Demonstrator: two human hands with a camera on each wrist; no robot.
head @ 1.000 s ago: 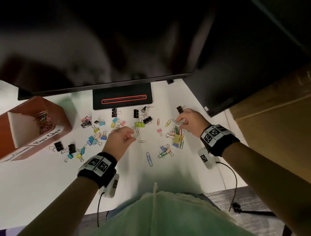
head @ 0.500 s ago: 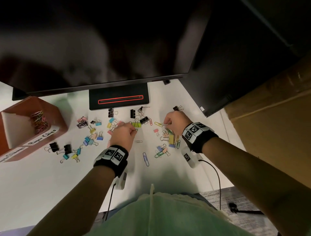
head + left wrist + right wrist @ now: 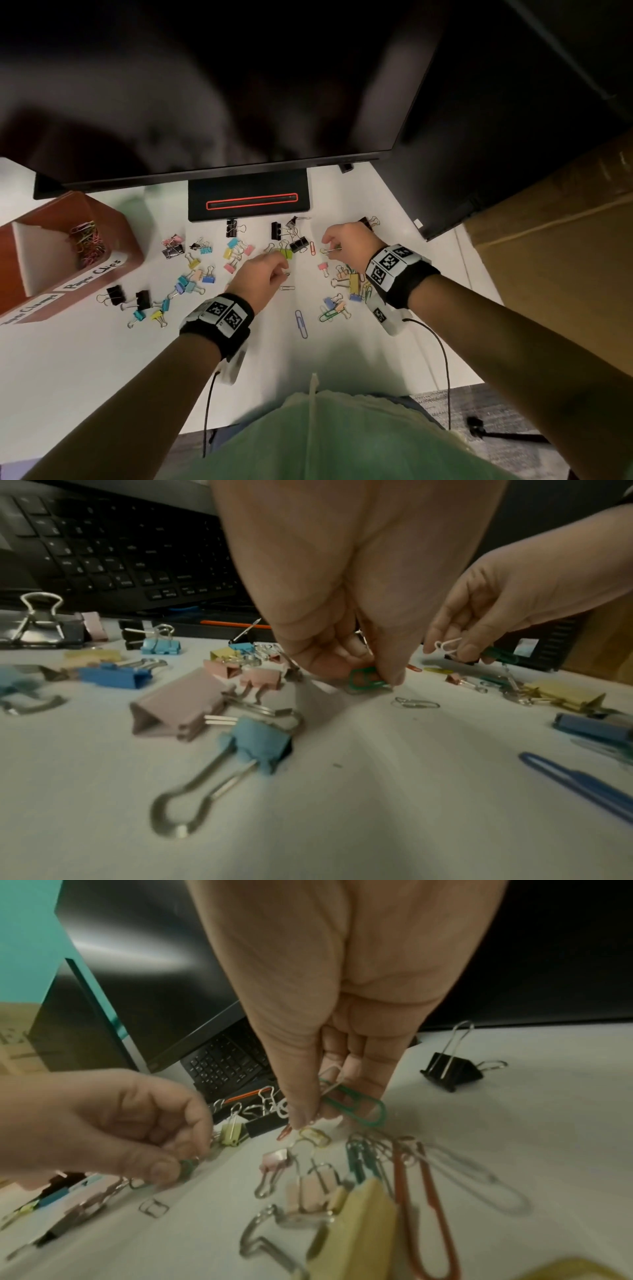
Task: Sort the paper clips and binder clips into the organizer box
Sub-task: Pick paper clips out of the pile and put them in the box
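Coloured paper clips and binder clips lie scattered on the white desk (image 3: 102,359). My left hand (image 3: 283,271) pinches a small green paper clip (image 3: 365,679) just above the desk, near a silver paper clip (image 3: 415,703). My right hand (image 3: 329,249) holds a large green paper clip (image 3: 356,1106) and a pale one in its curled fingers, over a yellow paper clip (image 3: 315,1135). The red-brown organizer box (image 3: 120,240) stands at the left, with paper clips (image 3: 87,240) in its far compartment. Its near compartment is cut off by the frame edge.
A dark monitor (image 3: 205,85) overhangs the desk, its stand (image 3: 250,202) just behind the clips. A keyboard (image 3: 120,553) lies under it. A blue paper clip (image 3: 301,323) lies near me. A cardboard box (image 3: 565,240) stands to the right.
My right hand has moved left from the right-hand pile toward the middle, carrying clips. My left hand has shifted slightly right and forward, still curled over its clip.
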